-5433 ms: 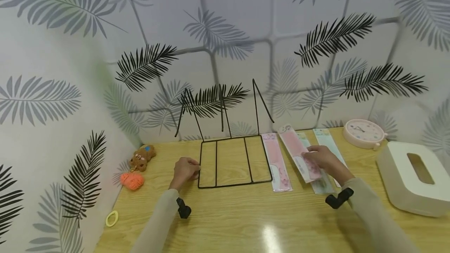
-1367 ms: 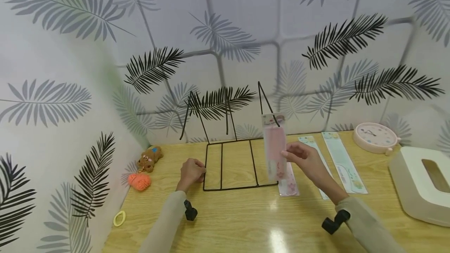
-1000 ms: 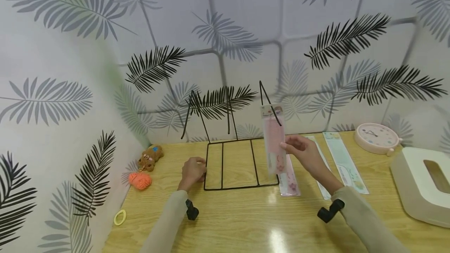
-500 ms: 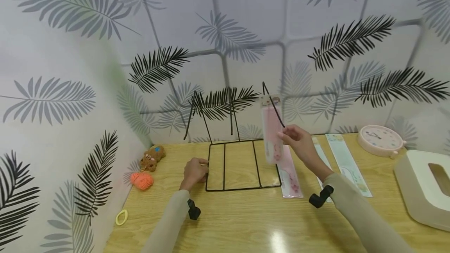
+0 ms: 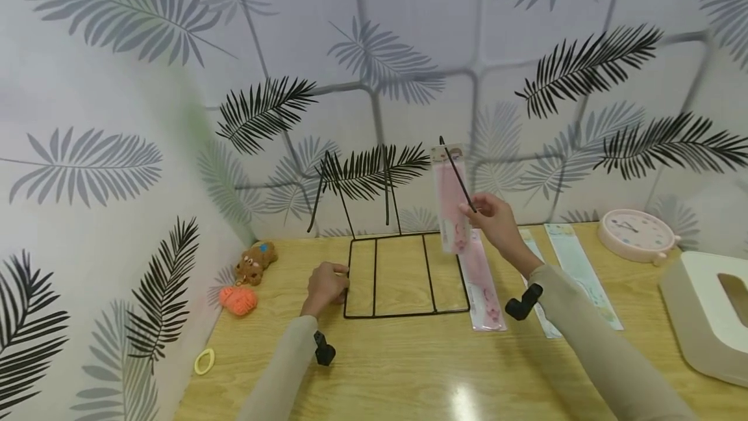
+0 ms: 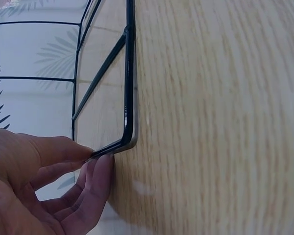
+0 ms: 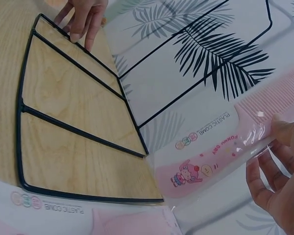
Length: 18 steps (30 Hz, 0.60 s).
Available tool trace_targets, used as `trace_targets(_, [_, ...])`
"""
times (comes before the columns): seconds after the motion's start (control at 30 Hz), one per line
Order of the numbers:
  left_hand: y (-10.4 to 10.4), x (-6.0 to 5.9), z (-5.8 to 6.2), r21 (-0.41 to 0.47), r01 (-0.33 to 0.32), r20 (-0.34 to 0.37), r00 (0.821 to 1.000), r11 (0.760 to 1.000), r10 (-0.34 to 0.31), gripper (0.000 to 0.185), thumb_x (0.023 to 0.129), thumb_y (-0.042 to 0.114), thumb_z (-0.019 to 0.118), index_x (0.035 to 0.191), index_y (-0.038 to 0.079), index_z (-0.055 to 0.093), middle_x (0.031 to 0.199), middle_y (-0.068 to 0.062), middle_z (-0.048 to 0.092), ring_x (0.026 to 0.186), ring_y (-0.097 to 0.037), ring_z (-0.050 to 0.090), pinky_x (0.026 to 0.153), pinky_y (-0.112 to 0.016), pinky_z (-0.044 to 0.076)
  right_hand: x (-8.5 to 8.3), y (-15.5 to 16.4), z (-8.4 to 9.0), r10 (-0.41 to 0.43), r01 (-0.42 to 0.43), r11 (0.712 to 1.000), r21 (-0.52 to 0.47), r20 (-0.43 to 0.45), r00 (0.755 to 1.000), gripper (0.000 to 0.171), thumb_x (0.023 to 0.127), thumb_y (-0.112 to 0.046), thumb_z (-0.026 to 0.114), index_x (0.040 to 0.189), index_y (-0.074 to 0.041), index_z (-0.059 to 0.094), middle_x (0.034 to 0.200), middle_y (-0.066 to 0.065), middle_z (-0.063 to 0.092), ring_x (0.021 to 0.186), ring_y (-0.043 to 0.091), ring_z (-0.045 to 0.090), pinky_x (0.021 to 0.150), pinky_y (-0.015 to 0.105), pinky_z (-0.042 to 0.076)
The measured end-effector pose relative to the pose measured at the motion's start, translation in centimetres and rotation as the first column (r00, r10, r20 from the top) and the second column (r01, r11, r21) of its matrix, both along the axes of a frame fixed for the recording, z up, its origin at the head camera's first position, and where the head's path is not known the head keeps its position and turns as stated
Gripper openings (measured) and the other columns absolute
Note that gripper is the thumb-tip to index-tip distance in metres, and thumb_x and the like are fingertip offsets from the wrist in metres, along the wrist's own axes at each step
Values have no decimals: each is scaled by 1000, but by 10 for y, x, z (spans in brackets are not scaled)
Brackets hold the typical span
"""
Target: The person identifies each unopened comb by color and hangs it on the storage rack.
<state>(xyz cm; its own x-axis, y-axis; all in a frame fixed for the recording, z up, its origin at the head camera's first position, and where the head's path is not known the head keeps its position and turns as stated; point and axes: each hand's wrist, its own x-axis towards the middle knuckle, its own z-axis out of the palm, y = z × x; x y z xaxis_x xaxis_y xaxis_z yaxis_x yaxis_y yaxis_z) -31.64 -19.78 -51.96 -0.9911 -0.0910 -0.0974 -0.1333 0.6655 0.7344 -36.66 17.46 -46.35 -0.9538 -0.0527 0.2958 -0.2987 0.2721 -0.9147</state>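
Observation:
My left hand (image 5: pixel 326 286) pinches the left side bar of a black wire display rack (image 5: pixel 375 278), whose base lies flat on the table; thumb and fingertips meet at its corner in the left wrist view. With thumb and fingers, my right hand (image 5: pixel 495 223) grips the edge of a pink comb in a clear packet (image 7: pixel 201 166), held upright above the rack's right side. The rack's right hook (image 5: pixel 460 180) crosses in front of the packet's upper part in the head view. Another packaged pink comb (image 5: pixel 484 294) lies beside the base.
Two pale green packets (image 5: pixel 584 271) lie to the right, one partly behind my right arm. Further right are a pink clock (image 5: pixel 637 234) and a white box with a slot (image 5: pixel 701 317). A brown bear (image 5: pixel 255 263), orange yarn (image 5: pixel 238 301) and yellow ring (image 5: pixel 204 362) sit left.
My right hand has lifted the packaged pink comb off the table, carried it left to the rack's right hook and raised it along there. My left hand has stayed on the rack.

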Motion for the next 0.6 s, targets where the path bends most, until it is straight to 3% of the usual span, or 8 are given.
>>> trace_targets(0.27, [-3,2,0,-17,18,-47,999,1000,-18,32,98,2,63,129,-1,73,94,-17,80,55,-19,70,51,-32,57,-12,-7,8,11,-10,1000,-26,42,999,42,104,-24,69,130,7,59,126,29,64,98,2,62,94,34,60])
trace_targets(0.4, [-3,1,-1,-22,16,-42,999,1000,-17,32,98,4,65,128,0,74,93,-17,80,55,-18,71,51,-32,58,-14,-8,7,-18,20,998,-51,34,999,37,106,-19,65,128,9,60,123,31,66,96,6,66,87,25,60])
trace_targets(0.5, [-3,0,-1,-26,18,-36,999,999,-19,32,98,4,66,128,0,74,91,-16,80,52,-16,70,50,-31,57,-13,-5,4,-64,65,995,-81,8,998,33,107,-15,61,128,10,61,115,23,68,93,3,66,80,15,56])
trace_targets(0.6, [-4,-1,-2,-21,16,-40,999,1000,-17,32,97,4,66,128,0,74,88,-15,80,50,-14,68,48,-29,56,-8,-1,2,-85,85,990,-113,4,996,33,107,-15,60,126,12,60,109,12,68,89,-1,65,80,14,56])
